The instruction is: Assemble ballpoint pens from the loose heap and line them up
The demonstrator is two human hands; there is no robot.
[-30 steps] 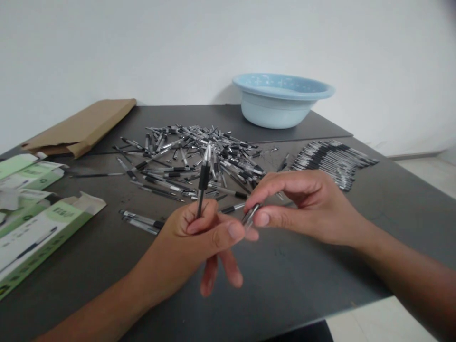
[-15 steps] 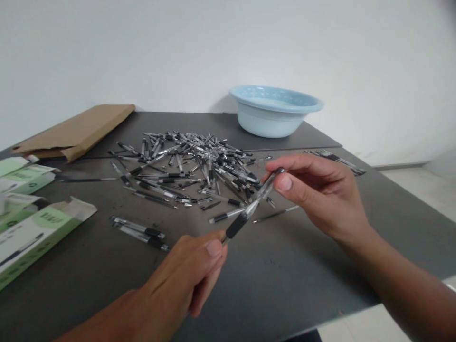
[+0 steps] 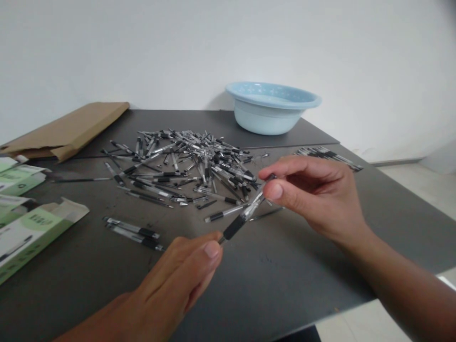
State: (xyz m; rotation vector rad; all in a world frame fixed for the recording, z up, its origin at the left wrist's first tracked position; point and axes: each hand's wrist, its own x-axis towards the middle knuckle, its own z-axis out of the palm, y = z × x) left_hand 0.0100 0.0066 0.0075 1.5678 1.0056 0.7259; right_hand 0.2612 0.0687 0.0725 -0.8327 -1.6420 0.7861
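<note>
A clear pen with a black rubber grip (image 3: 235, 226) is held at a slant above the table, between my two hands. My left hand (image 3: 188, 270) pinches its lower, tip end between thumb and forefinger. At the upper end, the thumb and forefinger of my right hand (image 3: 313, 194) are closed on the pen's dark top. Behind the hands lies a heap of pens and pen parts (image 3: 210, 159), jumbled together. Two clear pens (image 3: 133, 231) rest side by side left of my left hand. Past my right hand is a row of pens (image 3: 331, 156), partly hidden by it.
A light blue basin (image 3: 267, 116) stands at the back of the dark table (image 3: 285, 270), near the wall. Brown cardboard packaging (image 3: 71, 128) lies at the back left. Green and white pen boxes (image 3: 39, 232) lie open at the left edge.
Both hands still hold the pen at its two ends. My right fingers have shifted slightly down and left with its top. The view has turned slightly, moving the table things left.
</note>
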